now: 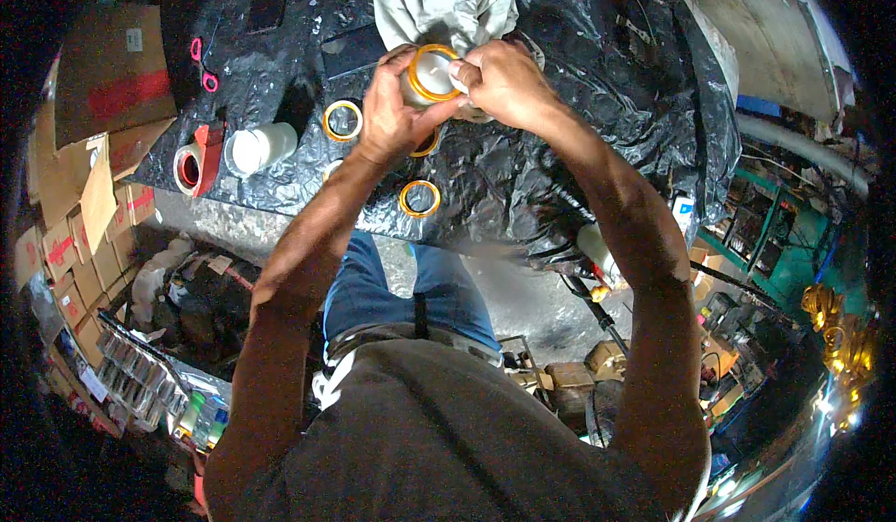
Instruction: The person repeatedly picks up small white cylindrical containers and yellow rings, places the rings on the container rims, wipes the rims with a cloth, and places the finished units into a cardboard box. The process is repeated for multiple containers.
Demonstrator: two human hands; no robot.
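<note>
Head view: both hands at a white container with a gold ring

The left fingers (439, 112) are clamped around a white container (432, 70), the left hand (388, 109) cupping its left and lower sides. The right hand (510, 83) has its fingers bunched together at the right edge, the thumb over the rim; whether they grip it or only press cannot be told.

The container is round and pale, its mouth tilted toward the camera, a glossy orange-gold ring (414, 81) circling it. A small bright mark shows on its white inside, too small to identify. Hands cover most of its wall, and its far side is hidden.

It is held above a surface (551, 181) covered in crumpled black plastic, just in front of a pale cloth (439, 4). One loose ring (420, 215) lies in full view; another is partly covered by the left wrist. Farther left are a white jar (268, 148), a red roll (211, 162) and pink-handled scissors (210, 82). Darkness swallows the picture's outer rim.
</note>
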